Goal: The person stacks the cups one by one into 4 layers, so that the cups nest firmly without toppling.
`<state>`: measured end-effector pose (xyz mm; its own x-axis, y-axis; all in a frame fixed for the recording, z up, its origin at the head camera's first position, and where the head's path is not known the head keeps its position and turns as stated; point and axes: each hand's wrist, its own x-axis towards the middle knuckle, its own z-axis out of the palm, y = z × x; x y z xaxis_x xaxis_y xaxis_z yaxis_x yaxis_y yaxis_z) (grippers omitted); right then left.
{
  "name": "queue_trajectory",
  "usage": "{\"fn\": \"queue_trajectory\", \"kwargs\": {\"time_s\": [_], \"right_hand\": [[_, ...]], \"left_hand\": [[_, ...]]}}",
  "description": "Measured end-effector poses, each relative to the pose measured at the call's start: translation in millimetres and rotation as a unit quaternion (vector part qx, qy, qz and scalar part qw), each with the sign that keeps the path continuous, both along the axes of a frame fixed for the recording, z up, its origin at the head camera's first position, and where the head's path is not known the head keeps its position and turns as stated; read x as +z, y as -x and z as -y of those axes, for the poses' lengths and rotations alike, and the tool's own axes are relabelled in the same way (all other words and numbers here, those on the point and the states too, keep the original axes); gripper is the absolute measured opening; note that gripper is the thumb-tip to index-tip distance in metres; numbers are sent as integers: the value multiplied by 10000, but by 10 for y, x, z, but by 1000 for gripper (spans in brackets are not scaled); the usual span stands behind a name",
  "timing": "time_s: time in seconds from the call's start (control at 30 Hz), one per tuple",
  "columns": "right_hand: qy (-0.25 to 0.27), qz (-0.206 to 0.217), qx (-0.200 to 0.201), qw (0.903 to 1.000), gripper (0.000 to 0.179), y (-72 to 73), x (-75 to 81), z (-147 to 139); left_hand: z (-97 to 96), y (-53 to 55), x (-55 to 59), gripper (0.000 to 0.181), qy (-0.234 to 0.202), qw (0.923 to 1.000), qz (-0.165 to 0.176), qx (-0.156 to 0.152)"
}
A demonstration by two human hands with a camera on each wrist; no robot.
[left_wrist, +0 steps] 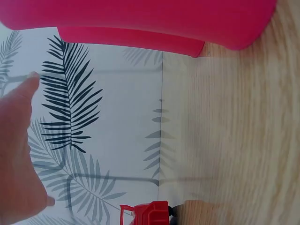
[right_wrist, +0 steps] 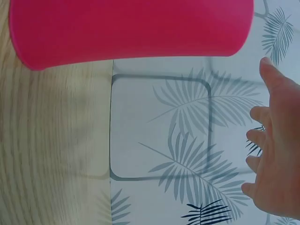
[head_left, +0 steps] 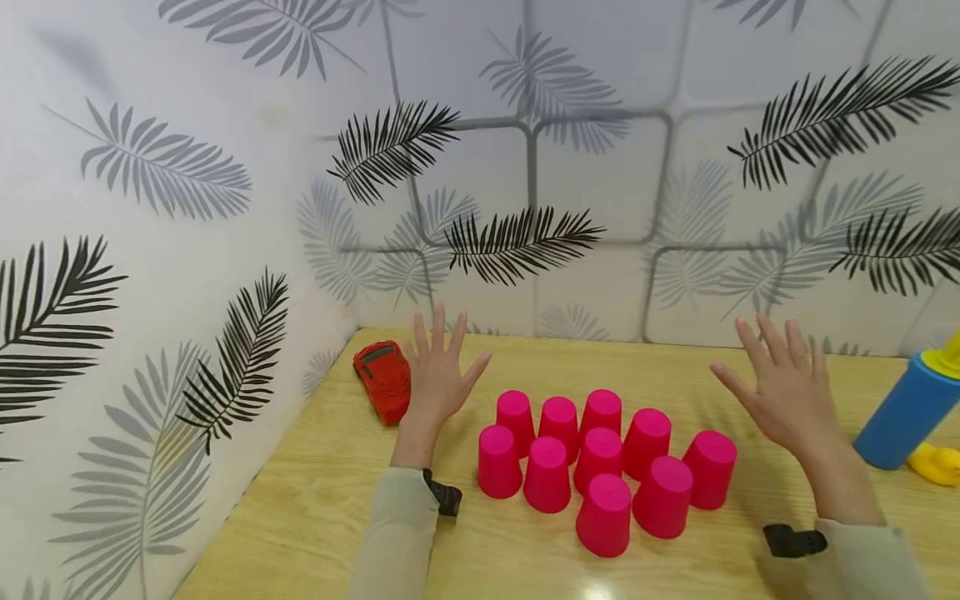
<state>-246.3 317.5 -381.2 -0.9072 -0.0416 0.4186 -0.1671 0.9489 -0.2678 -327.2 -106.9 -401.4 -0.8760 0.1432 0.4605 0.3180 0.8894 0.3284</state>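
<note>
Several pink cups (head_left: pixel 604 515) stand upside down in a cluster on the wooden table, between my two hands. My left hand (head_left: pixel 437 377), fingers spread and straight, is held left of the cups and overlaps the edge of a red toy car (head_left: pixel 384 381) in the head view. To the right of the cups, my right hand (head_left: pixel 783 396) is also spread, palm down and holding nothing. The left wrist view shows a pink cup (left_wrist: pixel 140 18) close to the camera, beside the left hand (left_wrist: pixel 18 154). A pink cup (right_wrist: pixel 131 30) likewise fills the top of the right wrist view.
At the right edge stands a blue cylinder (head_left: pixel 903 417) with a yellow top, beside a yellow rubber duck (head_left: pixel 936 463). A wall with a leaf pattern (head_left: pixel 480 292) closes off the back and left of the table (head_left: pixel 300 517).
</note>
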Motion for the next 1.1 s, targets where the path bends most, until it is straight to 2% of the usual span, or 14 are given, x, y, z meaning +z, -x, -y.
{"fn": "queue_trajectory", "kwargs": {"time_s": [0.07,0.17,0.27,0.37,0.47,0.57,0.73,0.8,0.87,0.93,1.1], "right_hand": [[77,-130,161,9998,79,-27,12,-25],[376,-198,513,9978,77,-72,23,-61],[840,-68,953,9919,75,-123,25,-95],[1278,164,1382,9820,74,-176,30,-129],[1452,520,1619,9747,74,-218,26,-161],[1373,858,1710,9719,73,-256,6,-184],[1030,1134,2087,9659,68,-301,-69,-192],[1017,1295,2265,9600,65,-311,-102,-192],[1081,1404,2455,9531,62,-316,-128,-190],[1114,1460,2605,9479,60,-322,-147,-189],[1057,1502,2690,9455,53,-335,-158,-193]], "left_hand": [[-13,5,21,76,-239,9992,-90,-301],[-26,-12,53,77,-706,9937,32,-871],[-29,-47,66,78,-1113,9830,479,-1380],[-29,-85,59,78,-1326,9725,873,-1706],[-30,-121,39,76,-1426,9652,1106,-1891],[-31,-149,8,72,-1450,9580,1340,-2080],[-17,-196,-35,65,-1491,9353,1994,-2514],[-6,-213,-43,63,-1459,9301,2193,-2559],[2,-230,-40,61,-1429,9282,2326,-2530],[7,-236,-35,58,-1362,9294,2345,-2504],[2,-229,-25,53,-1244,9317,2313,-2508]]}}
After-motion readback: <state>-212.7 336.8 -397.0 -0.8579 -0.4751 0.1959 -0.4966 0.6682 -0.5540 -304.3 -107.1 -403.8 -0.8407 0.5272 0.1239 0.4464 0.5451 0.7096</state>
